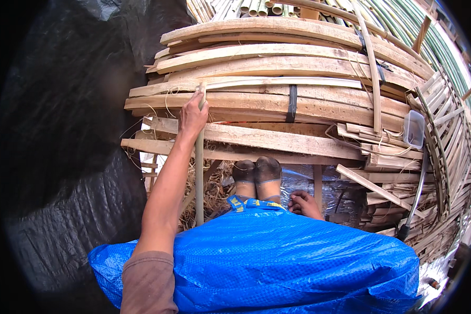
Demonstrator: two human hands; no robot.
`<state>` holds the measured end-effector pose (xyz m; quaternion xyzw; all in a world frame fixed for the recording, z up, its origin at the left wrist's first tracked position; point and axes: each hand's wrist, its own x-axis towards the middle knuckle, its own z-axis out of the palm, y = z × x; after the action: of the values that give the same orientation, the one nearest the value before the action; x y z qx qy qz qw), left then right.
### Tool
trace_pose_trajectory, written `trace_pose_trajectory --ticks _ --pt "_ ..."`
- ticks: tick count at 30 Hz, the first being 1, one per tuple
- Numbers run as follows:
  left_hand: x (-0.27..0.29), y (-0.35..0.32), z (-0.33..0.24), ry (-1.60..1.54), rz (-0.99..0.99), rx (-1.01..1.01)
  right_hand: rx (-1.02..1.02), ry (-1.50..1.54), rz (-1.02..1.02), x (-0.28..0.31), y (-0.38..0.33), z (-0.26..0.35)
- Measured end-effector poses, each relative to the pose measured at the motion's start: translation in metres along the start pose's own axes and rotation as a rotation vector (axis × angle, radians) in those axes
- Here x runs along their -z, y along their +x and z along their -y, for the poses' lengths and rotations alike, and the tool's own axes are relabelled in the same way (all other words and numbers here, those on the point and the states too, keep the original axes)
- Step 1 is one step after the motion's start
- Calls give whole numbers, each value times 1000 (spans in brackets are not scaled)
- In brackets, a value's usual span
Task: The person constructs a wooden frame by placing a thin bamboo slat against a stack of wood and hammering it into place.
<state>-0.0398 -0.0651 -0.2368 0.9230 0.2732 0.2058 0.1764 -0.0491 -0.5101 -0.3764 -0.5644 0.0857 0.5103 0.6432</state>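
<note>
Here, the left hand (193,116) clamps the upright bamboo strip (199,178); the right hand (304,204) seems loosely curled.

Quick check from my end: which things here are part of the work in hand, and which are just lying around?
In hand:
left hand gripping the upright bamboo strip
right hand resting by the blue sheet

Lying about:
stacked split bamboo
clear plastic tub
black tarp

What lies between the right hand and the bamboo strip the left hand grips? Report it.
The left hand grips the upright pale bamboo strip near its top. The right hand rests low beside the blue woven plastic sheet over the lap. Between it and the strip lie the two dusty bare feet.
</note>
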Motion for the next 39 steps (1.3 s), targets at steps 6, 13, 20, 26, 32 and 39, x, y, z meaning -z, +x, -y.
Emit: trace_pose_trajectory --ticks 6,13,20,26,32,39 --pt "5 1 -8 12 53 39 1 1 -5 -1 -1 1" --pt "2 -1 0 -8 -14 -5 14 -7 -6 -2 -2 1" --pt "3 1 -4 26 17 -28 11 -16 -6 -2 -3 3" --pt "0 0 -1 47 -1 -71 11 -8 2 -2 -3 3" --pt "6 0 -15 35 83 -13 11 -22 1 -1 -1 2" --pt "1 -1 -4 62 26 -111 8 -29 -4 -3 -2 4"
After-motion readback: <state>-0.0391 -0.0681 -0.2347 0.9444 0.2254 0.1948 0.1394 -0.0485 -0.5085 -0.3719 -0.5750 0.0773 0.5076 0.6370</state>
